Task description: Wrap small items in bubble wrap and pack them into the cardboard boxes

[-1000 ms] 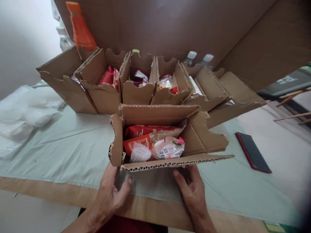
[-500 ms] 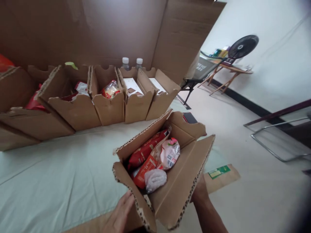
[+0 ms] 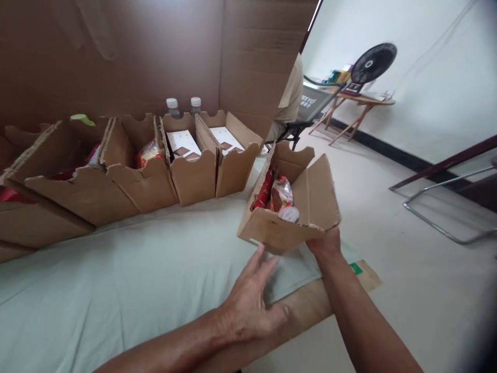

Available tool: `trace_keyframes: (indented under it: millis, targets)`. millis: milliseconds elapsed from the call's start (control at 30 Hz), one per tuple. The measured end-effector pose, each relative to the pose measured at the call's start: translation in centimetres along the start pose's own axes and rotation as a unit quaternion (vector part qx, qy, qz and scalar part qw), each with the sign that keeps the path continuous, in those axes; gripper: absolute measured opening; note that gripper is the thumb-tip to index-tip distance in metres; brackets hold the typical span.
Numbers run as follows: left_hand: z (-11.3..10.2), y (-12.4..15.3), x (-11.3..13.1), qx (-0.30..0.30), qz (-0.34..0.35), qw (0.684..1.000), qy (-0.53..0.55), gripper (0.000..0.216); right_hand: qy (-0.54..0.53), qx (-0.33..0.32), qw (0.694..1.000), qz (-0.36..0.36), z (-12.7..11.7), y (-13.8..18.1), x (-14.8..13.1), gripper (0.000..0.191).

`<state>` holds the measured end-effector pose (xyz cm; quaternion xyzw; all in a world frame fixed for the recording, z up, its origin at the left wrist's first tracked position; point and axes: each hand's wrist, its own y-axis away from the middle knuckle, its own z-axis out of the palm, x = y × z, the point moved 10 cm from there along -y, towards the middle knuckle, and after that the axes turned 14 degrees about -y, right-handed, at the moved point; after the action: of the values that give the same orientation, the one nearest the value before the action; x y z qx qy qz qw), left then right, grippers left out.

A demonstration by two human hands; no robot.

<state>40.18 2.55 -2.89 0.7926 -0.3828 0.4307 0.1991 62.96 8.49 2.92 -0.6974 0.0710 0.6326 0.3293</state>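
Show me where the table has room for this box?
The green cloth is bare in a wide patch between the row of open boxes behind and the left hand in front. It is crowded along that row, and at the right end where the right hand holds the snack box.

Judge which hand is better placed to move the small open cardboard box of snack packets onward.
Right, probably. The right hand grips the small open brown cardboard box from below at its near corner. The left hand is open, its fingertips just reaching the box's lower edge.
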Motion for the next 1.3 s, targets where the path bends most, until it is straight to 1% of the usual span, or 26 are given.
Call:
trace_keyframes:
  millis: [33,100,167,200,267,333,400,500,600,733,867,967,1067,1167,1233,1300]
  targets:
    - [0.2,-0.7,0.2,-0.014,0.013,1.0,0.0,0.091,-0.021,0.009,1.0,0.005,-0.4,0.6,-0.1,0.076]
    - [0.4,-1.2,0.3,-0.03,0.034,0.999,-0.006,0.08,-0.071,0.012,0.997,0.024,-1.0,2.7,0.0,0.07]
    - [0.3,-0.9,0.4,-0.02,0.052,0.998,-0.025,0.069,-0.103,-0.013,0.993,0.048,-1.0,5.4,0.6,0.065]
    - [0.3,-0.6,0.6,-0.013,0.063,0.997,-0.045,0.065,-0.103,-0.037,0.992,0.06,-0.7,6.6,1.0,0.067]
    - [0.8,0.2,1.3,-0.006,0.092,0.99,-0.105,0.059,-0.068,-0.075,0.992,0.079,0.1,8.3,2.0,0.073]
    - [1.6,0.8,2.1,-0.013,0.12,0.978,-0.173,0.055,-0.009,-0.086,0.992,0.093,0.7,8.5,3.0,0.071]
    - [2.6,1.2,2.6,-0.027,0.142,0.965,-0.22,0.053,0.035,-0.073,0.993,0.09,1.0,7.3,3.4,0.063]
    - [3.4,1.5,2.9,-0.039,0.166,0.955,-0.243,0.051,0.038,-0.059,0.996,0.063,1.0,4.1,2.9,0.051]
    - [3.4,1.4,2.6,-0.03,0.175,0.954,-0.241,0.05,0.034,-0.052,0.997,0.042,0.6,0.5,2.6,0.042]
    - [3.4,1.2,2.0,-0.018,0.18,0.956,-0.231,0.05,0.05,-0.047,0.997,0.038,0.5,-4.1,3.1,0.037]
    - [3.3,0.9,1.9,0.014,0.195,0.953,-0.232,0.039,0.06,-0.067,0.995,0.044,1.9,-7.9,4.1,0.033]
    - [3.4,0.8,2.0,0.044,0.205,0.947,-0.243,0.031,0.057,-0.086,0.994,0.041,3.8,-10.3,4.7,0.037]
    - [3.7,0.7,2.0,0.055,0.21,0.945,-0.244,0.03,0.049,-0.093,0.994,0.033,5.7,-12.2,5.4,0.04]
    - [3.8,0.7,1.8,0.057,0.208,0.947,-0.24,0.029,0.053,-0.084,0.995,0.027,6.8,-13.2,6.0,0.042]
    - [3.8,0.7,1.7,0.059,0.212,0.947,-0.236,0.028,0.063,-0.071,0.995,0.022,6.6,-13.3,6.1,0.043]
    - [3.8,0.6,1.8,0.063,0.216,0.945,-0.235,0.026,0.082,-0.041,0.996,0.009,5.6,-12.7,5.4,0.043]
